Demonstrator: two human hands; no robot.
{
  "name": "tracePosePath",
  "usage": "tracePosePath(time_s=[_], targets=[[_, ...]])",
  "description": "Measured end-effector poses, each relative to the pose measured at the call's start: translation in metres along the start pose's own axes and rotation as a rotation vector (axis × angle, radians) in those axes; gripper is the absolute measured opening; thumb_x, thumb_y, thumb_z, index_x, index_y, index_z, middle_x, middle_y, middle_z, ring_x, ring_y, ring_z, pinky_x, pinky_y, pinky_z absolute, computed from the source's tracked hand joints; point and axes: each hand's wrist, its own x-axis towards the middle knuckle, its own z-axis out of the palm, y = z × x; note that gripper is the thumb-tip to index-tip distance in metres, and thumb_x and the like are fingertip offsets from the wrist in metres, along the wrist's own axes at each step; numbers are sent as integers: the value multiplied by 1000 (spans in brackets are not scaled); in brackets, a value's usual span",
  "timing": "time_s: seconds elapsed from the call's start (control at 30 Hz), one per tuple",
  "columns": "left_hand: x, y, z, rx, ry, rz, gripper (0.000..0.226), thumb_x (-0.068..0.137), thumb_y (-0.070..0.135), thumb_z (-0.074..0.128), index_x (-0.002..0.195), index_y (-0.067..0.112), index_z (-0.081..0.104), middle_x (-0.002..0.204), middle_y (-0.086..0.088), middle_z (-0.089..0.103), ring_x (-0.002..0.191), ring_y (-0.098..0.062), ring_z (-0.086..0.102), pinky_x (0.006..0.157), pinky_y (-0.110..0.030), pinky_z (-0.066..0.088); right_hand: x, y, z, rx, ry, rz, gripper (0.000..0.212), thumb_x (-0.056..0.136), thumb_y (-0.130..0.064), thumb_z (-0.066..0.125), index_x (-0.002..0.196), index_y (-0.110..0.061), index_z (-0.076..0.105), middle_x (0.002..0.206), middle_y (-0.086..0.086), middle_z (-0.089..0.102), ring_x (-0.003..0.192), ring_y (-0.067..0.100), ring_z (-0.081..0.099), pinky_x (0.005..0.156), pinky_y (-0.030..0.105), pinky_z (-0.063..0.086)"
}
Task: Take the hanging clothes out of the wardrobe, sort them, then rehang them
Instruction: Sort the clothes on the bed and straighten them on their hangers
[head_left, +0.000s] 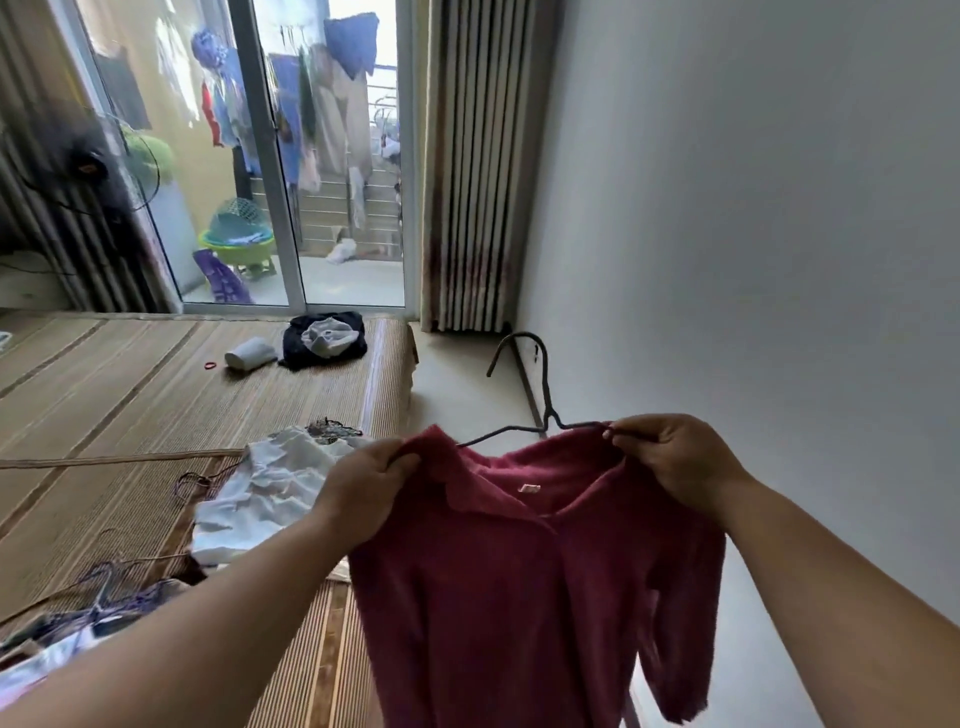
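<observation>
A dark red fuzzy collared top (524, 577) hangs in front of me, held up by both shoulders. My left hand (363, 488) grips its left shoulder. My right hand (670, 457) pinches the right shoulder together with the arm of a thin dark wire hanger (545, 395), whose hook points up and to the left. The hanger's left arm runs under the collar. A white garment (260, 493) lies crumpled on the woven mat (130, 395) to the left. A dark pile with a grey piece (324, 338) lies further back.
Loose wire hangers (104, 597) and more clothes lie at the lower left of the mat. A white rolled cloth (250, 353) and a red band (210, 365) sit near the dark pile. A white wall (753, 234) is on the right, curtains (472, 166) and a glass balcony door (260, 156) behind.
</observation>
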Motion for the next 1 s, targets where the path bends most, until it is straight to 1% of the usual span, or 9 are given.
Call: tracePosePath(time_s=[0.03,0.1,0.2,0.37,0.5,0.63,0.73,0.9,1.0], targets=[[10,4,10,22,-12,1,22,93,22,55,73,33,55,71,12,59,68,-8,55,61,-19,36,10,5,-6,-15,15,0,16,85,-18,67,98,-24,74,100,-10,72,96,4,62,86,14,41],[27,9,26,40,-36,-20,10,93,26,55,87,29,62,80,7,63,78,-15,59,69,-27,40,30,12,-14,-38,43,-8,16,86,-19,66,100,-22,74,100,-8,71,96,7,62,85,16,38],[58,11,43,106,-25,-39,17,92,28,56,104,22,66,91,3,66,87,-18,60,76,-28,42,66,20,-15,-86,79,-38,18,87,-19,65,102,-20,74,103,-6,71,92,4,58,83,15,36],[117,-4,56,129,6,-56,18,90,28,57,104,24,67,93,4,68,88,-17,62,77,-28,43,139,34,-1,-127,72,-72,17,88,-20,64,102,-19,74,103,-3,72,99,12,63,84,17,37],[187,-28,60,154,11,-97,10,89,30,58,92,24,65,84,4,64,84,-18,60,71,-27,38,221,38,19,-158,35,-102,17,87,-20,64,102,-19,74,102,-2,72,96,12,63,84,18,38],[279,-54,50,191,24,-134,6,89,31,58,85,27,60,85,3,62,83,-19,57,70,-27,35,323,28,44,-169,0,-136,17,88,-19,64,100,-19,74,99,0,72,94,15,63,83,22,41],[341,-72,35,216,29,-173,8,88,33,58,91,26,62,89,2,62,85,-19,56,71,-27,35,396,19,66,-170,-5,-157,17,88,-20,64,102,-18,74,101,1,72,98,17,63,86,23,42],[429,-105,15,252,50,-252,11,87,36,59,92,26,61,90,4,61,86,-17,55,70,-27,35,509,6,102,-182,-78,-196,17,88,-21,63,101,-20,74,102,-3,72,89,8,57,79,19,36],[478,-128,12,273,69,-292,13,88,36,60,96,26,62,98,2,65,87,-16,55,72,-26,35,578,3,125,-196,-113,-243,17,88,-22,63,102,-22,74,101,-4,71,91,10,59,79,19,36]])
